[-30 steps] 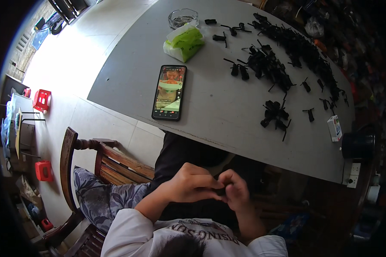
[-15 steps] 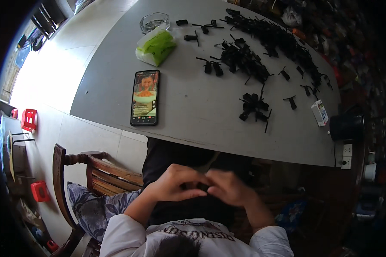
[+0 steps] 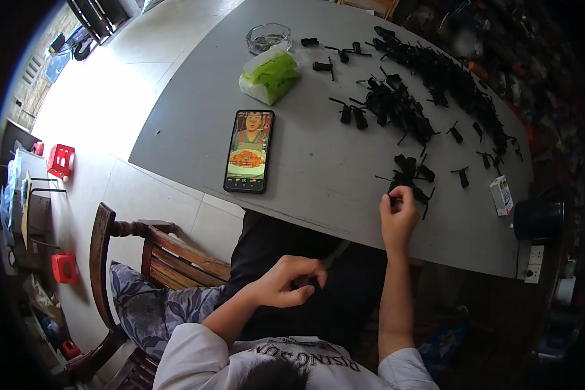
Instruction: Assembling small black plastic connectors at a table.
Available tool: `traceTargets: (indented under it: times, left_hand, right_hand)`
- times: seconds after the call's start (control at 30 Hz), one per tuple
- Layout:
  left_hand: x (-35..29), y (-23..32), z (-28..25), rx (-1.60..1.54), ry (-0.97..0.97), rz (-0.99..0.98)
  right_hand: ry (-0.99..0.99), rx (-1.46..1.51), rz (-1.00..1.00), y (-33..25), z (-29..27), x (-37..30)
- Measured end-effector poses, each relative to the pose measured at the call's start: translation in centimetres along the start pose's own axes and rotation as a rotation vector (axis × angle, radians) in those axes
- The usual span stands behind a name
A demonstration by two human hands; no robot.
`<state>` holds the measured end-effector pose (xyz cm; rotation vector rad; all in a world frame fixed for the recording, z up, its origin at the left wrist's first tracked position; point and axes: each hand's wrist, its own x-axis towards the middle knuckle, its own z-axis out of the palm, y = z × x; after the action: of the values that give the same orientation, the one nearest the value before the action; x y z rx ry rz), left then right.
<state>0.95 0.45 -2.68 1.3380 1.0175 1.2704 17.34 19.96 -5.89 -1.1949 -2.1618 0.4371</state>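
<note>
My right hand (image 3: 400,213) reaches over the table's near edge, thumb and fingertips pinched at a small black part with a thin rod. The fingers partly hide that part. It lies at the near side of a small cluster of black parts (image 3: 409,170). My left hand (image 3: 287,283) stays above my lap with its fingers curled toward the thumb. Something dark shows inside its curl, but against the black trousers I cannot make out what it is. Beyond the small cluster lies a larger heap of similar black parts (image 3: 400,110).
On the grey table (image 3: 318,175) lie a lit phone (image 3: 248,153), a green-and-white packet (image 3: 271,77), a glass ashtray (image 3: 268,39) and a small white box (image 3: 501,195). A long pile of black parts (image 3: 458,84) runs along the far right. A wooden chair (image 3: 182,250) stands at left.
My hands were together above my lap and have parted. The right one has moved forward and right to the small cluster on the table; the left remains over my lap. The view has shifted slightly.
</note>
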Motion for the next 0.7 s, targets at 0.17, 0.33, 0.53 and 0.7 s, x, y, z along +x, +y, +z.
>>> traceTargets:
  times: [0.17, 0.33, 0.53, 0.7]
  left_hand:
    - [-0.3, -1.5, 0.3, -0.205, 0.049, -0.076]
    - [0.7, -1.7, 2.2, -0.694, 0.203, -0.267]
    - [0.7, -0.9, 2.3, -0.919, 0.235, -0.281]
    - [0.0, -0.8, 1.1, -0.644, 0.341, -0.273]
  right_hand:
    - [-0.064, 1.288, 0.496, -3.8, -1.9, -1.7]
    - [-0.212, 1.406, 0.41, -7.7, -2.0, -5.7]
    - [-0.359, 1.175, 0.045, -9.2, -1.6, -8.0]
    - [-0.416, 1.293, 0.154, -8.8, -3.2, -7.6]
